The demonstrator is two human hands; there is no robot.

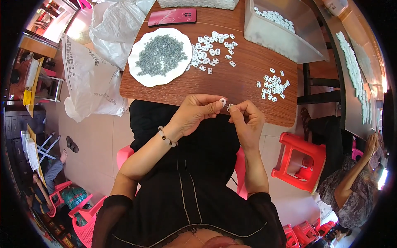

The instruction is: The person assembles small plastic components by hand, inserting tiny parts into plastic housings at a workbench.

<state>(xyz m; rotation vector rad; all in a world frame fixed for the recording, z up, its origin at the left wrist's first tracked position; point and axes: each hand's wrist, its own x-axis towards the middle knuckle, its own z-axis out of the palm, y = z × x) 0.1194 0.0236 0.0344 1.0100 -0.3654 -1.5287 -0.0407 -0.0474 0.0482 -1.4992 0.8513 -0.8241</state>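
white piece (pixel 223 101) in left hand (pixel 193 111), right hand (pixel 249 122) just beside

The fingertips of the left hand (pixel 194 113) cover part of a white piece (pixel 223 101). Thumb and finger of the right hand (pixel 249 122) hide much of a small light piece (pixel 230 107), and whether the two pieces are joined is too small to tell. Grey pins (pixel 161 53) hide most of the middle of the plate (pixel 134 68). The cloudy wall of the bin (pixel 264 39) blurs whatever lies low inside. The top edge cuts off a box (pixel 196 4) and a plastic bag (pixel 113 35). Black clothes (pixel 186 144) hide most of a pink chair (pixel 124 156). What the co-worker's hand (pixel 371 145) touches is unclear.
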